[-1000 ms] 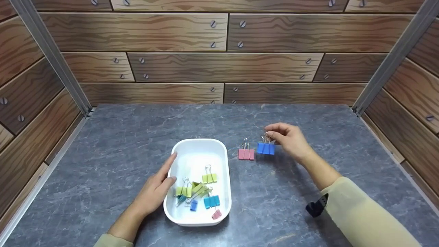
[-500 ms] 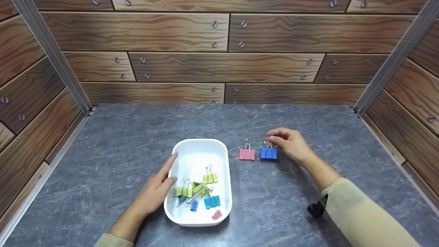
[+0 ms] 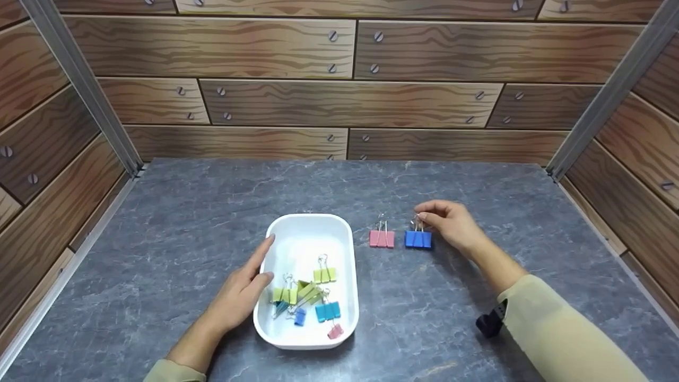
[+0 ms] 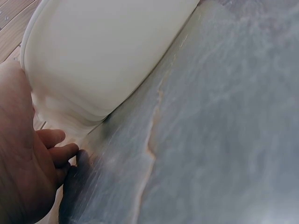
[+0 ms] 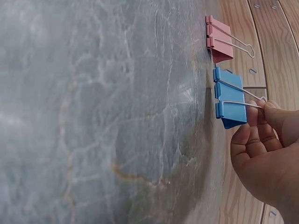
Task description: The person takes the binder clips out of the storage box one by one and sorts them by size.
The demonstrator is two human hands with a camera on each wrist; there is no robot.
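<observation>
My right hand pinches the wire handles of a blue binder clip between thumb and fingers. In the right wrist view the blue binder clip stands with its spine down at the tabletop. Just left of it, a pink binder clip stands with its handles up. My left hand rests against the left side of a white tray, the index finger and thumb at its rim. In the left wrist view the lower fingers lie loosely bent beside the tray's outer wall.
Inside the tray lie several binder clips: yellow-green ones, a teal one, a small blue one and a small pink one. The grey marbled tabletop is bounded by wood-patterned walls at the back and sides.
My right hand has brought the blue binder clip down and slightly right, beside the pink one. My left hand and the tray have stayed in place.
</observation>
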